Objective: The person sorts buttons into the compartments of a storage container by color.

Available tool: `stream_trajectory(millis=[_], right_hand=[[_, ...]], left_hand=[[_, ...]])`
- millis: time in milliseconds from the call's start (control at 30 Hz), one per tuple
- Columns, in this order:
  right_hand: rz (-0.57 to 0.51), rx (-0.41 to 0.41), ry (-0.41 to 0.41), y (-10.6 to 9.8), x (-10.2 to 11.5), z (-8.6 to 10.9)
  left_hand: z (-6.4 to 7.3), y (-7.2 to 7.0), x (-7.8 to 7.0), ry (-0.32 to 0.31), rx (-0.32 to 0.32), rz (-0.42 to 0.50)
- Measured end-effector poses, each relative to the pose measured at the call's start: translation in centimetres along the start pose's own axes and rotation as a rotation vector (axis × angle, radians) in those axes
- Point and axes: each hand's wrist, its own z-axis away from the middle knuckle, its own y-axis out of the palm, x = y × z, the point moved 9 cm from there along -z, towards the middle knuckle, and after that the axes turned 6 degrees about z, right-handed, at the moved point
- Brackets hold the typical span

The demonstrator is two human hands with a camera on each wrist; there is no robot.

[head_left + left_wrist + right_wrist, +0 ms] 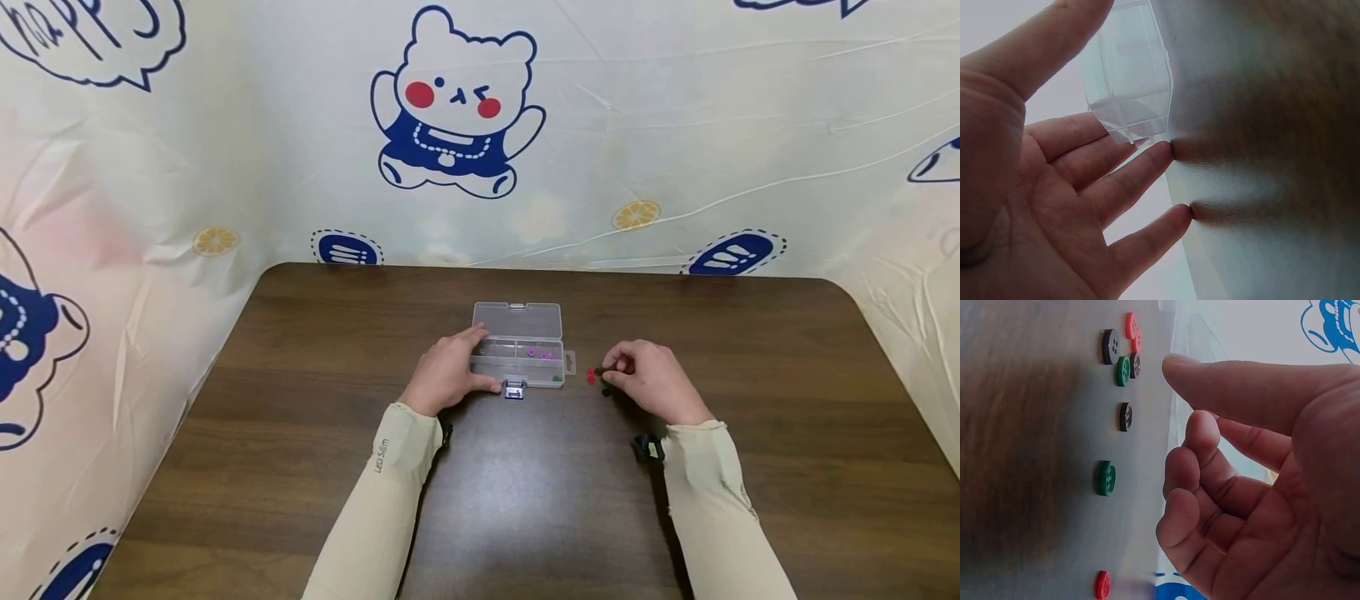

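Note:
A clear plastic compartment box (517, 372) lies with its lid raised, purple buttons (532, 352) in a back compartment and a green one (557, 378) near the front right corner. My left hand (447, 372) grips the box's left end, thumb along the front edge and index finger toward the back. In the left wrist view other fingertips touch the table. Right of the box, my right hand (651, 379) hovers by loose buttons, thumb and index finger bent toward each other; no button shows between them. Red (1103, 585), green (1107, 478) and black buttons (1110, 347) lie there.
The brown wooden table (337, 333) reaches back to a printed curtain (585, 150) with cartoon bears, which also hangs along both sides. A small hanging tab (571, 362) juts from the box's right side, close to the loose buttons.

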Motion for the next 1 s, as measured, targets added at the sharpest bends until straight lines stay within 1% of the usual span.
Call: stream_trajectory(millis=[300, 600, 1000], right_hand=[[0.016, 0.025, -0.011, 0.33, -0.22, -0.11], [0.017, 0.055, 0.003, 0.67, -0.40, -0.25], [0.023, 0.062, -0.005, 0.84, -0.44, -0.23]], left_hand=[[0.09, -0.10, -0.08, -0.001, 0.002, 0.001], [-0.01, -0.08, -0.06, 0.008, -0.001, 0.004], [-0.02, -0.01, 0.02, 0.000, 0.004, 0.003]])
